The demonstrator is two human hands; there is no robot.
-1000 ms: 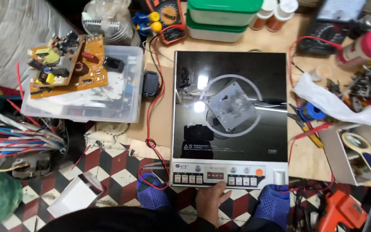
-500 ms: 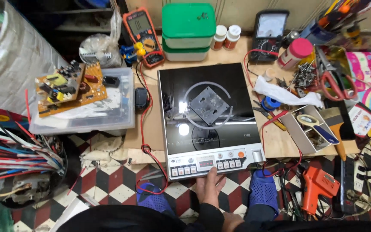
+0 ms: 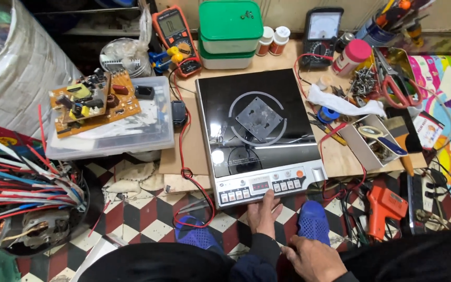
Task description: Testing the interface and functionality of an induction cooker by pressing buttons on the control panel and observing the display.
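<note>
A black-topped induction cooker (image 3: 220, 104) lies on a low wooden board (image 3: 340, 156), with a square metal plate (image 3: 259, 119) on its glass. My left hand (image 3: 264, 211) rests with spread fingertips against the front edge of its silver control panel (image 3: 246, 190) and holds nothing. My right hand (image 3: 314, 258) lies lower down on my dark-clothed leg, fingers loose and empty. Blue slippers (image 3: 313, 222) show on either side of my left hand.
A brown circuit board (image 3: 94, 102) sits on a clear plastic box (image 3: 131, 136) at the left. An orange multimeter (image 3: 176, 31), green-lidded tubs (image 3: 230, 31) and an analog meter (image 3: 322, 31) stand behind. An orange glue gun (image 3: 382, 206), red scissors (image 3: 395, 83) and a wire bundle (image 3: 22, 183) are around.
The view has pulled back and shifted, showing more of the right side. My left hand stays at the cooker's front edge. My right hand has come into view on my leg.
</note>
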